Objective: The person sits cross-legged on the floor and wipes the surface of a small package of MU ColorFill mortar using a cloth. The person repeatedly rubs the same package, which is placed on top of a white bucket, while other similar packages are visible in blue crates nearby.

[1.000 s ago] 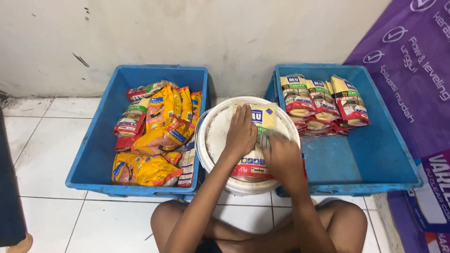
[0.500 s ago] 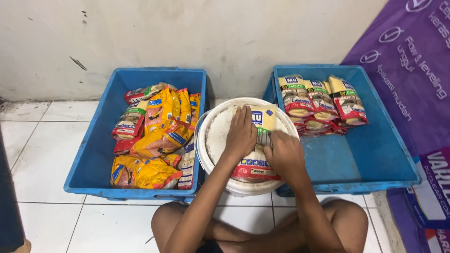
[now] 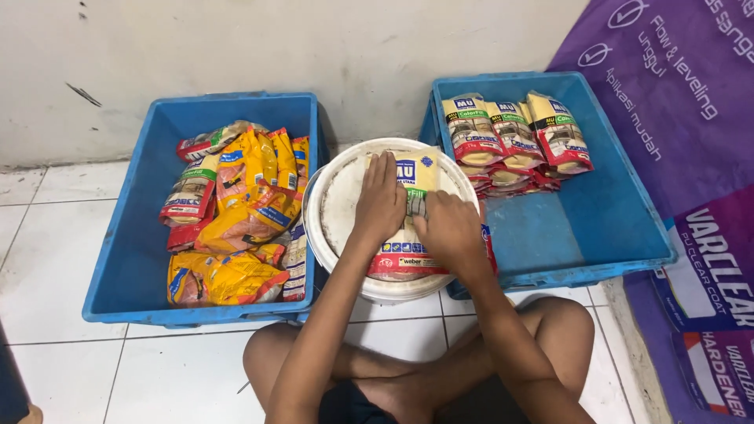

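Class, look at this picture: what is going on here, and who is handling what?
A person sits on the tiled floor with both hands flat on a yellow and red packet lying on an upturned white bucket. The left hand and right hand press it side by side. A blue crate on the left holds a loose heap of yellow packets; another blue crate on the right holds a neat row of packets.

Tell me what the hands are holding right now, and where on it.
Both hands, left hand and right hand, press flat on the middle of a yellow packet lying on the white bucket lid.
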